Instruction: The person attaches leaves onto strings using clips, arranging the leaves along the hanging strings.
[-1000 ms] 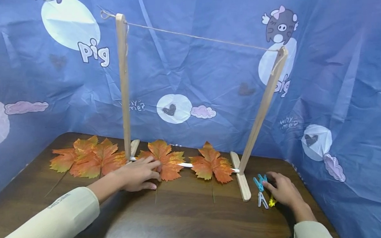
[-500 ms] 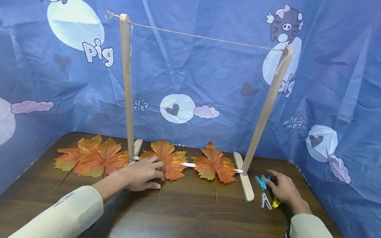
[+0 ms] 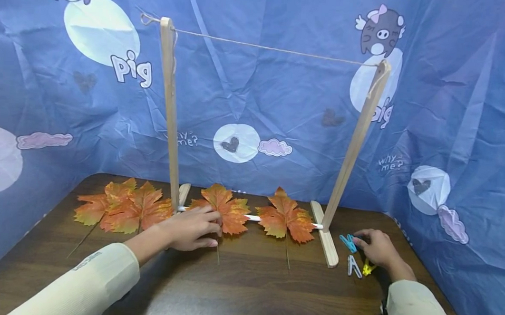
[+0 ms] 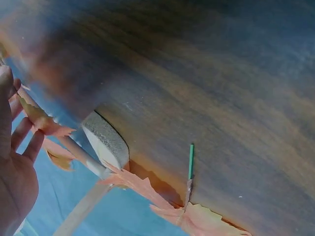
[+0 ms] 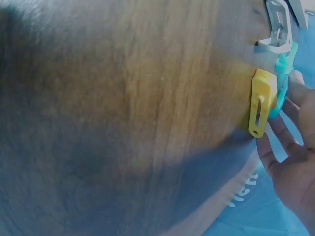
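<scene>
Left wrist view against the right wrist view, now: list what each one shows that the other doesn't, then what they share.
Only the left wrist view: the left hand beside orange leaves, one with a green-tipped stem, plus the white rod and a wooden post.

Only the right wrist view: the right hand at a blue clothespin, with a yellow clothespin and a gray clothespin nearby.

Both: the brown table and blue cloth.
</scene>
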Demonstrator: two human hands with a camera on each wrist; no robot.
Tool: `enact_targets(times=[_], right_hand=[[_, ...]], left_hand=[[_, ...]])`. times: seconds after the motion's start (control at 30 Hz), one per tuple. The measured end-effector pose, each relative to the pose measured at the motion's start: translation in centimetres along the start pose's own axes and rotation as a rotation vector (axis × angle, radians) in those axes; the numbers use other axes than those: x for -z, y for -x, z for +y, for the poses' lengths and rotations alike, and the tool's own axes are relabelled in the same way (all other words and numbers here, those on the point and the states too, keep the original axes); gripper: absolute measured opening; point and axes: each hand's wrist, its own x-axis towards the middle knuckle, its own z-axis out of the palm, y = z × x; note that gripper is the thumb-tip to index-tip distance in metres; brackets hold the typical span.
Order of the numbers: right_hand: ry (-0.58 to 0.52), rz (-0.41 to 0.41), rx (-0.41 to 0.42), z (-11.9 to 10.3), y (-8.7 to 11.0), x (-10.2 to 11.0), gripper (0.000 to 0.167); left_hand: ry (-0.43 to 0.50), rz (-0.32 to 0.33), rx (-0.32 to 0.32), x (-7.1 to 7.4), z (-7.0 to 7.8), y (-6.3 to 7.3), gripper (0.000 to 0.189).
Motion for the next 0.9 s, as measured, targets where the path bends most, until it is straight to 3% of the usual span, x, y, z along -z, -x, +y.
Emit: enact_targets(times=[0.33, 0.53, 0.73, 0.9], right_hand=[[-0.017, 0.028, -0.047, 0.4, 0.0, 0.2, 0.018], [-0.046, 0.077, -0.009, 0.1, 0.1, 0.7, 0.020], [-0.037, 0.110, 0.028, -0.4, -0.1, 1.8, 0.029], [-0.029, 0.101, 0.023, -1.2, -0.8, 3.5, 0.031]], left_hand=[[0.002, 0.075, -0.032, 0.4, 0.2, -0.7, 0.019], [-0.031, 0.156, -0.079, 0.5, 0.4, -1.4, 0.011], [0.019, 0.227, -0.095, 1.0, 0.5, -2.4, 0.010], [0.073, 0.249, -0.065, 1.5, 0.6, -2.9, 0.010]])
